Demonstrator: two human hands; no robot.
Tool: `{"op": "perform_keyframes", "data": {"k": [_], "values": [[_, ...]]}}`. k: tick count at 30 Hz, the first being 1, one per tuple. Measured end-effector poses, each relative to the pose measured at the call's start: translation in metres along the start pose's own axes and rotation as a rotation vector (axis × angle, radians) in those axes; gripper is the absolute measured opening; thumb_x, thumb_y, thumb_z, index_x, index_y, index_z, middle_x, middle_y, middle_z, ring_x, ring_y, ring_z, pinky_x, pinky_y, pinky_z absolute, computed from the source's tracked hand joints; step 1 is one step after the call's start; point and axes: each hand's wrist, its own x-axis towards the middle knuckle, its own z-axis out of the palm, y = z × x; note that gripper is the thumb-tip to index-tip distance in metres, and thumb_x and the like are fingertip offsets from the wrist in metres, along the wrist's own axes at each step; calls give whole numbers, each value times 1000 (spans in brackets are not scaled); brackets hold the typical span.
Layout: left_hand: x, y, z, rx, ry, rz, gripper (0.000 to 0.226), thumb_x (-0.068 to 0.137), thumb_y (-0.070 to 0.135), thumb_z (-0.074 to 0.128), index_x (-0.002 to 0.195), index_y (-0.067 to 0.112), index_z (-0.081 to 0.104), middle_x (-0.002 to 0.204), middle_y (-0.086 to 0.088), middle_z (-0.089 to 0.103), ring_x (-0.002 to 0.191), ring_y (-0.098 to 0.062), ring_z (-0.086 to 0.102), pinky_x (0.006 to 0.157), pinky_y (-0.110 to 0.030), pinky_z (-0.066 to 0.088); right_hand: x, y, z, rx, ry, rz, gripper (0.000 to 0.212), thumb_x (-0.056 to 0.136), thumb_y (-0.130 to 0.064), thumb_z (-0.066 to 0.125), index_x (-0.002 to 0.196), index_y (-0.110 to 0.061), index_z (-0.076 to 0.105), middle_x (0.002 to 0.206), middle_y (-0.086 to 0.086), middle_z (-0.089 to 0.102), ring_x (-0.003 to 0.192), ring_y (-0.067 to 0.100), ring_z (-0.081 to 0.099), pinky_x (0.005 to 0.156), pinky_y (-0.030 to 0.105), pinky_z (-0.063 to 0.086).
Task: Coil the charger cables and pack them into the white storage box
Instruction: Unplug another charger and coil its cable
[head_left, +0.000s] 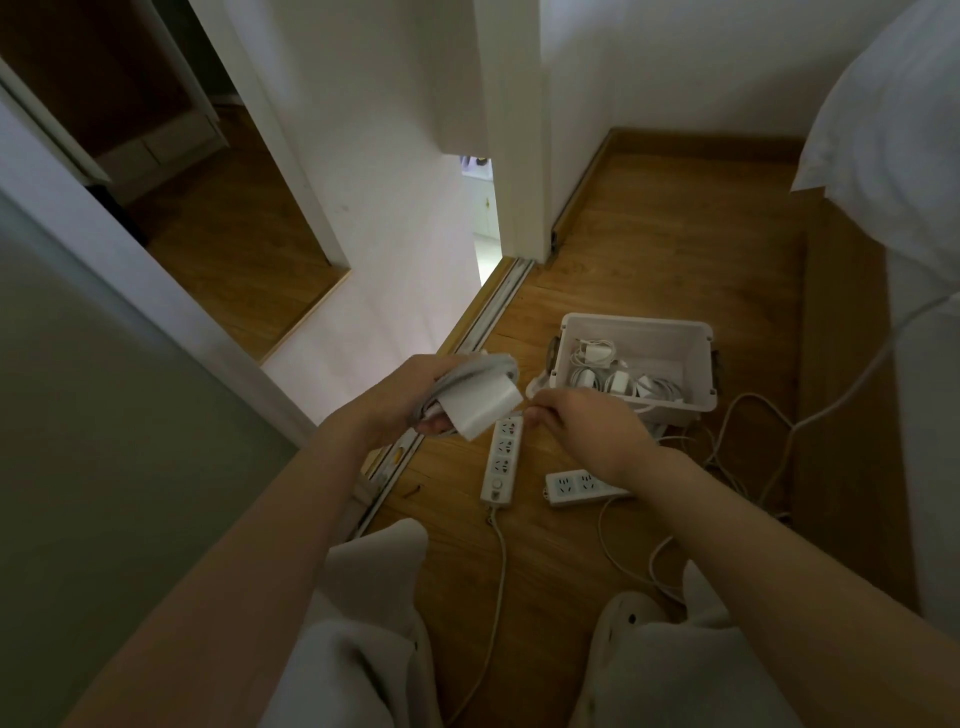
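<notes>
Left grip (410, 400) clamps the charger brick (485, 410) plus its cable coil (467, 374) so loops can't spring, right grip (587, 431) pinches the loose cable end (532, 392), likely to tuck it; both just short of the white storage box (693, 364), which already holds other coiled chargers (613, 374).

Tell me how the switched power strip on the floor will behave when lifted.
The switched power strip looks like a rigid plastic bar, so it should stay stiff. Its cord trails slack along the floor, so it would probably dangle and drag.
</notes>
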Motion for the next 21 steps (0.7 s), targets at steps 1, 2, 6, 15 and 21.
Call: {"op": "perform_keyframes", "data": {"k": [1,2,6,15,21], "values": [[-1,-1,1,106,-6,-4,44,77,55,56,99,17,62,88,-10,61,72,-21,58,54,-26,48,0,2,-2,-23,10,14,31,100,-34,36,97,-20,63,93,-1,64,81,14,60,67,27,45],[0,-2,2,181,-5,-18,45,75,57,58,95,18,63,87,-7,64,70,-16,62,54,-24,50,0,3,-4,-47,19,27,31,99,-34,36,98,-19,63,95,-1,64,82,14,60,68,27,46],[1,-6,9,282,61,-72,24,90,42,53,95,20,63,90,-3,63,74,-14,62,56,-20,49,1,1,-7,-112,61,50,30,99,-34,37,98,-19,63,97,0,64,83,14,60,70,26,47],[10,-14,41,669,383,30,31,97,37,42,120,16,42,110,-1,35,90,-13,47,77,-25,42,-1,-14,9,18,165,29,27,101,-22,35,102,-13,60,91,2,60,82,19,58,70,29,46],[21,-13,39,328,582,-101,35,97,37,41,121,13,32,124,-11,30,85,-12,48,61,-18,45,-6,-29,16,145,187,-11,30,101,-21,34,117,-15,58,98,4,63,86,20,59,77,36,49]]}}
